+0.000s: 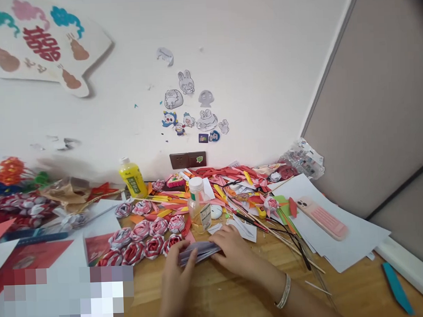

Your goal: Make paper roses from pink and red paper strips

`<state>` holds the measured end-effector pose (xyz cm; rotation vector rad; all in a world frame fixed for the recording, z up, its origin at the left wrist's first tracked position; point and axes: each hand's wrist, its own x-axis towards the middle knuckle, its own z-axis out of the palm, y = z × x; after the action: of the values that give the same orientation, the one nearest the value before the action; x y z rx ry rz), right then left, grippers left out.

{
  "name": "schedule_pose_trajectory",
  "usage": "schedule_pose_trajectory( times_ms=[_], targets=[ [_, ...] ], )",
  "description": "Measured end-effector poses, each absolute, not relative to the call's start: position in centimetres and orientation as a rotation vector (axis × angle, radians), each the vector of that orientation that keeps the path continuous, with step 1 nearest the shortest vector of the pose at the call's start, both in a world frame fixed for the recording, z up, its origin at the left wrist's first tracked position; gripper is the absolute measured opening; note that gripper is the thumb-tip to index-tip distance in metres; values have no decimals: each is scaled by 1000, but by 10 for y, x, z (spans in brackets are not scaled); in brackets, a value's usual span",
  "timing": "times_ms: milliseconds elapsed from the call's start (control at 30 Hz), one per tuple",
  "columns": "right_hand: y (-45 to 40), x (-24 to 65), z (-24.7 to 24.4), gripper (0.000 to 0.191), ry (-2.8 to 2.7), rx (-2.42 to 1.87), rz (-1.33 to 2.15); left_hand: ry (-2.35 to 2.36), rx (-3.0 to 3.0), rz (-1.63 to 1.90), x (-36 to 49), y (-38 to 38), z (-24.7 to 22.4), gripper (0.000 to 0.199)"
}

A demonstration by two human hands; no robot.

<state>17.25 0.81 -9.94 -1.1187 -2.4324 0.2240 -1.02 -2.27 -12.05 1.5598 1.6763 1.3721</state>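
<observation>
Paper stack (202, 249): just before clear bottle (196, 203). Left hand (178, 268): pointing bottleward, thumb and fingers closed on stack's left end. Right hand (232, 250): knuckles up, fingers curled over right end.

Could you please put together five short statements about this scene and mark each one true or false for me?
1. The left hand and the right hand are both on the paper stack. True.
2. The bracelet is on the left wrist. False: it is on the right wrist.
3. Several paper roses are grouped to the left of the clear bottle in the picture. True.
4. The phone lies underneath the white sheets. False: it lies on top of them.
5. The yellow bottle lies on its side. False: it stands upright.
</observation>
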Motion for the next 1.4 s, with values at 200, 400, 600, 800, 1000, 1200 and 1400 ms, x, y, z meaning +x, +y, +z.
schedule_pose_trajectory(
  times_ms=[200,400,600,800,1000,1200,1400],
  targets=[
    [0,156,-107,25,-2196,-1239,548,1636,1423,1424,-6,-21,-124,37],
    [4,159,-107,45,-2195,-1313,507,1596,1384,1455,-4,-19,-125,37],
    [5,149,-104,15,-2530,-1228,141,1545,1392,1447,0,-20,-128,37],
    [-6,144,-98,25,-2640,-1213,94,1561,1345,1434,-1,-22,-128,37],
    [-15,147,-105,21,-2398,-1289,354,1536,1333,1405,3,-27,-129,40],
    [-15,145,-116,15,-1897,-1227,747,1565,1304,1370,0,-26,-130,41],
    [-17,140,-129,16,-1567,-1208,918,1554,1297,1342,1,-28,-131,36]
  ],
)
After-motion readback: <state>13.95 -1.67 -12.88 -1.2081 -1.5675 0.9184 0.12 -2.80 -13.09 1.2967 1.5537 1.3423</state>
